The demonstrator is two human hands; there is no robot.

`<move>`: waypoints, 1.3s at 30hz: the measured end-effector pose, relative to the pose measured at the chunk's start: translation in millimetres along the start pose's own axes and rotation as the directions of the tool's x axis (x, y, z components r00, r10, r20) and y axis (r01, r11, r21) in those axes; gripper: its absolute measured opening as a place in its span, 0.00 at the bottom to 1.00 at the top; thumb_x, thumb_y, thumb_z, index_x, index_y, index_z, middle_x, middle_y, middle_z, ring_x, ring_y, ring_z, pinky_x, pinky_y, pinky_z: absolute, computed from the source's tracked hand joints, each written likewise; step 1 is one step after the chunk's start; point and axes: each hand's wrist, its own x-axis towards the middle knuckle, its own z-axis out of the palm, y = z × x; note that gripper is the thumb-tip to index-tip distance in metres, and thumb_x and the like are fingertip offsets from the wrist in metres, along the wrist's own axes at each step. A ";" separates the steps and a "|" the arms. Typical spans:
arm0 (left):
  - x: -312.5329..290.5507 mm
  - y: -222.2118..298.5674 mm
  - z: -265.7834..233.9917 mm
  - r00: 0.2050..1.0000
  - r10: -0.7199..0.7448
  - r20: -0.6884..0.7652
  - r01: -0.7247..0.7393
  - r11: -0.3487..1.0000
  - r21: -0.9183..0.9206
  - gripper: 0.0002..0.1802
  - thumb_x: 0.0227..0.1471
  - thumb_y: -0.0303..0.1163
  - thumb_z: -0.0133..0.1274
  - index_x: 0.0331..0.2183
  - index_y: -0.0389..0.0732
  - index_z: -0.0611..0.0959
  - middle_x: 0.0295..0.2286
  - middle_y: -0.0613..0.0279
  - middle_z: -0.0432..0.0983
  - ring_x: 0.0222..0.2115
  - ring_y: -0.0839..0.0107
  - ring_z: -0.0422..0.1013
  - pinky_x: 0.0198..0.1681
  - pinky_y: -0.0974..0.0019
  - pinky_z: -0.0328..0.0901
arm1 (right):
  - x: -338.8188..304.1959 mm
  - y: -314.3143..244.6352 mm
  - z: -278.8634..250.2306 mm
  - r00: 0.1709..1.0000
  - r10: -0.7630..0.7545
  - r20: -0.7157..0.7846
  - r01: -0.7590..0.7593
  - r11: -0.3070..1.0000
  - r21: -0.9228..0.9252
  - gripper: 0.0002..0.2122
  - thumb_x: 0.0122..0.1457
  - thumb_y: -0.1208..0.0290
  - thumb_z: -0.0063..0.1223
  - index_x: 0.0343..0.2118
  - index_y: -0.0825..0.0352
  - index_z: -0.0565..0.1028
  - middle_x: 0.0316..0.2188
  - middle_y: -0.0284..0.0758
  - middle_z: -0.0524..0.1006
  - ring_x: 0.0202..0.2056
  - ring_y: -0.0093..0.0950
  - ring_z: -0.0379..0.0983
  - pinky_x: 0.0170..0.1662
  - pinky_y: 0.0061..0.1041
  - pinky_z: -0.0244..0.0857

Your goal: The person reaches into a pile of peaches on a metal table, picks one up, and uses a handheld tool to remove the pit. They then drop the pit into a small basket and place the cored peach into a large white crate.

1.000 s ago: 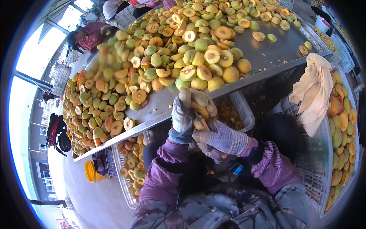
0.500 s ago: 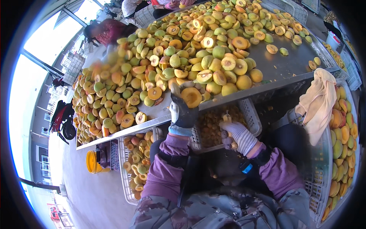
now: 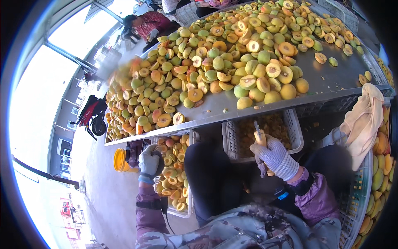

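Two gloved hands, right hand [image 3: 275, 157] gripping one knife [image 3: 258, 132], left hand [image 3: 148, 162] over one crate [image 3: 176, 166]

No packages, labels, signs, screens.

Left hand [image 3: 149, 162] hides whatever it grips beside the worktop [image 3: 331, 79]. Fruit heap [image 3: 124, 79] at the worktop's far-left end is blurred. Crate [image 3: 265, 130] contents under the worktop are indistinct.

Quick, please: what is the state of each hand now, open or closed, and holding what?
Left hand: gloved, over the crate of halves; open or closed cannot be told.
Right hand: gloved, closed on a knife, blade pointing up.
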 end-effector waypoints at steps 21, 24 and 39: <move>167.6 124.0 127.2 0.936 0.131 0.327 -0.151 0.988 0.037 0.29 0.39 0.40 0.61 0.44 0.37 0.75 0.36 0.44 0.77 0.37 0.50 0.75 0.41 0.57 0.69 | 29.7 25.7 -7.4 0.864 -0.496 -0.088 0.321 0.676 -0.663 0.16 0.55 0.66 0.53 0.41 0.71 0.67 0.24 0.47 0.75 0.25 0.45 0.74 0.31 0.38 0.68; 132.4 134.5 131.9 0.872 0.486 0.064 -0.337 0.691 -0.640 0.36 0.43 0.37 0.65 0.49 0.34 0.65 0.39 0.45 0.75 0.36 0.50 0.75 0.37 0.57 0.70 | 32.6 17.5 -2.6 0.822 -0.569 -0.031 0.340 0.533 -0.775 0.15 0.56 0.65 0.52 0.40 0.70 0.66 0.24 0.48 0.76 0.26 0.47 0.74 0.29 0.40 0.67; 44.0 231.7 172.0 0.847 0.527 -0.076 -0.425 0.583 -0.692 0.20 0.52 0.28 0.53 0.48 0.36 0.72 0.40 0.53 0.76 0.40 0.59 0.74 0.45 0.62 0.68 | 52.1 6.4 -20.9 0.708 -0.693 -0.132 0.058 0.244 -0.968 0.15 0.55 0.67 0.54 0.39 0.68 0.64 0.19 0.47 0.74 0.21 0.47 0.73 0.23 0.43 0.67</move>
